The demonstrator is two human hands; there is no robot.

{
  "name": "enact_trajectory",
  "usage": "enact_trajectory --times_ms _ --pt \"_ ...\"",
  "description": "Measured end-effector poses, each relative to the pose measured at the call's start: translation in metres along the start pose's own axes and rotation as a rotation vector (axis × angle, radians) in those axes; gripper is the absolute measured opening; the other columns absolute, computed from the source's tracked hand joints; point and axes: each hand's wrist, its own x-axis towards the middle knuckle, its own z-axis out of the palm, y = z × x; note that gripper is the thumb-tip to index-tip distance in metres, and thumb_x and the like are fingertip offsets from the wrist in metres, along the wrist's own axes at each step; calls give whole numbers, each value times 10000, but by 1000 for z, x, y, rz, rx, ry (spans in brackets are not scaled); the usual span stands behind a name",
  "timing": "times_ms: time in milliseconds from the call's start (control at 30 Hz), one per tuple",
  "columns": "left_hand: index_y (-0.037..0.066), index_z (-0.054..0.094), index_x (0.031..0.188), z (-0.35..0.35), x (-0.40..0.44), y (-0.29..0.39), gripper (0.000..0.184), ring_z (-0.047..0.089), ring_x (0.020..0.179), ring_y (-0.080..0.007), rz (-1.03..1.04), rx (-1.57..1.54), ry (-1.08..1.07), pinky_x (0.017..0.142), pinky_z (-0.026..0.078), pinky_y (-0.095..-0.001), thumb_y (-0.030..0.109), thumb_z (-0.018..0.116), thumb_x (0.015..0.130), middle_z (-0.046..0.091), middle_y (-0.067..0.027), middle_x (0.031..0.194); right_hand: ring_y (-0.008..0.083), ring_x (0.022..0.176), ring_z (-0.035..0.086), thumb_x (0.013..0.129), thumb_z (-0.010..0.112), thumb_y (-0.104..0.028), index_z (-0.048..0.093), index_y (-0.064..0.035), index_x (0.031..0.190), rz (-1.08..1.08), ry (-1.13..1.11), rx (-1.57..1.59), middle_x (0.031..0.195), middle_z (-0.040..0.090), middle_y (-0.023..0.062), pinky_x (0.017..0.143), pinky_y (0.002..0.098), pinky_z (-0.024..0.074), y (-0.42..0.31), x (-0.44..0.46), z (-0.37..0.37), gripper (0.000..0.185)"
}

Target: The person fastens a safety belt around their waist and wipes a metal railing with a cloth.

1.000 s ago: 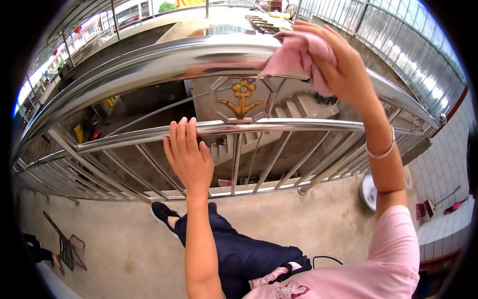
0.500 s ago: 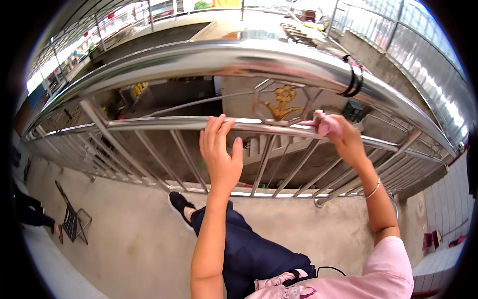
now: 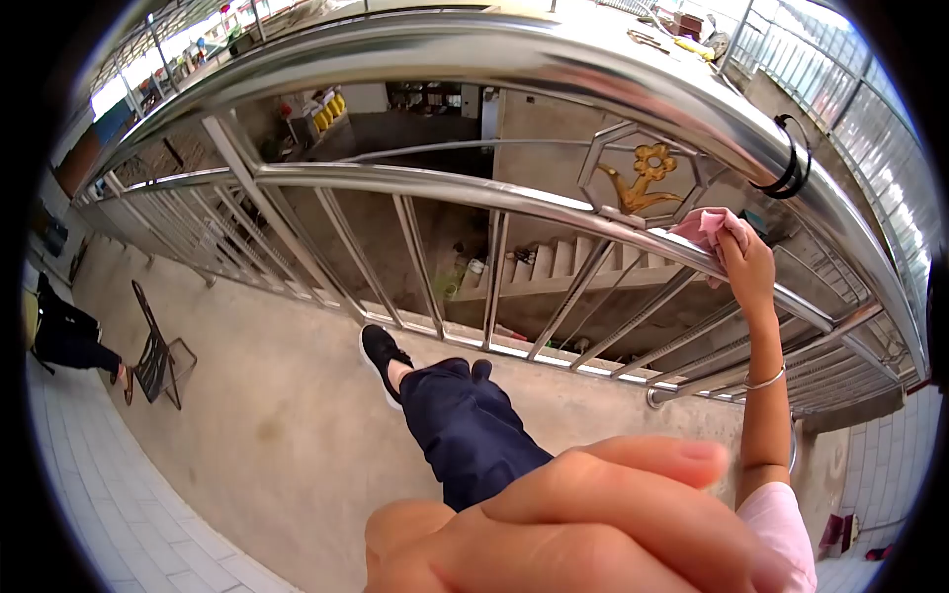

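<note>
My right hand (image 3: 743,259) grips a pink cloth (image 3: 710,229) against the middle rail (image 3: 445,188) of a steel railing, just below and right of a gold flower ornament (image 3: 645,180). Close to the camera, my left hand (image 3: 583,524) looms large at the bottom, off the railing. Its fingers stretch loosely to the right, slightly bent, with nothing visible in them. Above both rails runs the thick, shiny top rail (image 3: 474,49), with black bands (image 3: 794,158) around its right part.
A folding chair (image 3: 153,346) stands at the left, beside a person's dark-clothed legs (image 3: 69,326). Beyond the bars, concrete stairs (image 3: 563,265) lie below. My foot in a black shoe (image 3: 384,361) is near the railing's base. A tiled wall (image 3: 875,465) is at the right.
My left hand has left the middle rail and come up close to the camera. My right hand has moved the cloth from the top rail down to the middle rail, then rightward along it.
</note>
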Motion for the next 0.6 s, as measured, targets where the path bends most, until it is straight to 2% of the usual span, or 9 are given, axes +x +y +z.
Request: enact_trajectory --times_ms 67,100,167,300,333,367,433,600 --pt "11 637 1015 3 0 4 415 520 959 -253 -27 -29 56 1053 370 -420 312 354 1046 599 -178 991 217 717 682 964 553 -282 685 -81 1049 11 -15 -8 822 684 90 650 329 500 5 2 1 255" --pt "11 639 1003 4 0 6 408 519 929 -246 -40 -39 88 1040 382 -414 306 360 1044 600 -169 967 245 754 677 960 559 -292 677 -89 1078 -65 24 -76 841 678 90 694 338 501 13 2 3 263" --pt "11 642 978 4 1 9 396 518 867 -232 -66 -52 153 1016 406 -400 295 373 1039 601 -151 920 257 811 675 971 546 -251 659 -83 1115 29 -45 -67 891 674 105 734 332 502 9 -1 -1 249" --pt "11 648 928 6 5 9 376 515 744 -202 -102 -70 334 968 454 -374 272 398 1030 604 -115 825 228 912 645 998 512 -173 623 -67 1157 -254 45 -25 1029 646 126 813 322 494 22 -10 3 221" --pt "10 650 916 6 7 4 372 514 714 -195 -83 -44 380 956 465 -367 266 404 1027 605 -106 801 229 923 642 989 551 -193 617 -53 1174 -104 -8 83 1060 652 116 825 322 493 30 -10 8 241" --pt "10 651 903 6 11 -4 368 513 683 -188 -48 -6 415 944 477 -361 260 411 1025 605 -97 777 229 919 641 988 551 -192 618 -53 1170 -89 -13 110 1056 652 116 821 323 492 38 -9 11 238" --pt "12 636 981 -7 16 -28 376 535 733 -157 170 198 381 809 471 -308 259 363 1058 574 -62 751 229 911 641 988 552 -191 619 -52 1162 -190 35 52 1049 652 117 812 324 491 33 -11 22 233" --pt "12 636 979 -13 26 -42 375 537 736 -159 293 393 315 801 473 -304 254 362 1059 578 -60 755 228 891 640 986 554 -189 622 -50 1144 -306 161 -68 1031 652 117 790 326 488 21 -18 53 221"
